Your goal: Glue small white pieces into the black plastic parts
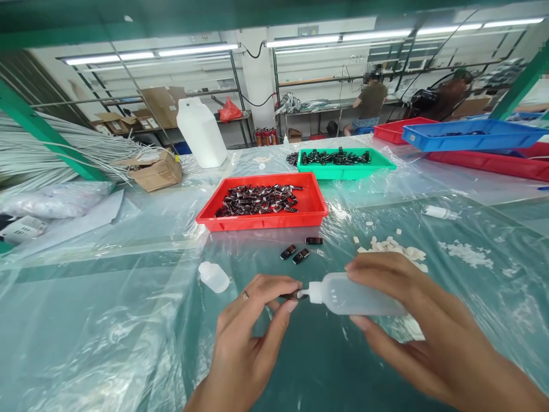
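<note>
Between thumb and forefinger, my left hand pinches a small black part with a shiny face. My right hand is closed around a translucent squeeze bottle, which lies almost level with its nozzle pointing left. The nozzle tip meets the end of the black part; whether liquid flows out I cannot tell. Three similar black parts lie just beyond my hands. Behind them, a red tray holds a heap of such parts. A small white bottle lies to the left of my left hand.
White pieces are scattered beyond my right hand, with a small clear bottle farther off. A green tray of black parts, a white jug, a cardboard box and a blue tray stand farther back. Two people sit in the background.
</note>
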Available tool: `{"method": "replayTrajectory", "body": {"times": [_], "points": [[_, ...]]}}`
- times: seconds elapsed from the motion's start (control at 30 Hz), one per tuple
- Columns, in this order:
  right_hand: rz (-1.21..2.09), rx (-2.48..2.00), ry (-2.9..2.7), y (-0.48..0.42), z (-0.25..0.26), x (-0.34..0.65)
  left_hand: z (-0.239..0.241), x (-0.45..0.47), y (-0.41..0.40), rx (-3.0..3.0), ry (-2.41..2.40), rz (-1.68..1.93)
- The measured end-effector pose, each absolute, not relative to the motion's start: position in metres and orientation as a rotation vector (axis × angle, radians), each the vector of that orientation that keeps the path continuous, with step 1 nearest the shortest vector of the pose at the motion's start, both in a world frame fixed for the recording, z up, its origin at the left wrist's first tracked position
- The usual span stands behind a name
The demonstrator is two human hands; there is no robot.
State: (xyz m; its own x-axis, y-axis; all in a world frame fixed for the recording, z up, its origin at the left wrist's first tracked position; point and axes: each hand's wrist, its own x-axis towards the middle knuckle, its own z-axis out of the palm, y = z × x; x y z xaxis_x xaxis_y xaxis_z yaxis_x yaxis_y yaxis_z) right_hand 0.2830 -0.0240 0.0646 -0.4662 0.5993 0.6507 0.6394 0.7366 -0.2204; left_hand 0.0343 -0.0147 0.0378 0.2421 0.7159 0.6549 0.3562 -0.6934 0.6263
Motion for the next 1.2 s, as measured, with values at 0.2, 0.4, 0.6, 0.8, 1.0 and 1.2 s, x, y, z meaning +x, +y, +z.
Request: {"method": "replayTrajectory", "body": {"times": [0.2, 0.4, 0.6, 0.8, 1.0, 1.2], "points": [[-0.094, -0.862, -2.189, -0.0274, 0.0606, 0.2838, 0.0377, 0.033, -0.0159, 2.168, 1.033, 1.408], [-0.139, -0.87, -2.199, -0.0291, 0.0623, 0.2848, 0.0378, 0.0329, -0.0155, 2.168, 1.018, 1.41], [-0.149, -0.859, -2.198, -0.0309, 0.0606, 0.2872, 0.0368, 0.0328, -0.0164, 2.177, 0.978, 1.413], [-0.135, -0.853, -2.192, -0.0299, 0.0606, 0.2849, 0.0357, 0.0344, -0.0156, 2.169, 0.967, 1.416], [-0.083, -0.886, -2.157, -0.0323, 0.0636, 0.2838, 0.0377, 0.0349, -0.0155, 2.197, 0.953, 1.418], [-0.074, -0.856, -2.116, -0.0313, 0.0647, 0.282, 0.0373, 0.0346, -0.015, 2.214, 0.926, 1.407]]}}
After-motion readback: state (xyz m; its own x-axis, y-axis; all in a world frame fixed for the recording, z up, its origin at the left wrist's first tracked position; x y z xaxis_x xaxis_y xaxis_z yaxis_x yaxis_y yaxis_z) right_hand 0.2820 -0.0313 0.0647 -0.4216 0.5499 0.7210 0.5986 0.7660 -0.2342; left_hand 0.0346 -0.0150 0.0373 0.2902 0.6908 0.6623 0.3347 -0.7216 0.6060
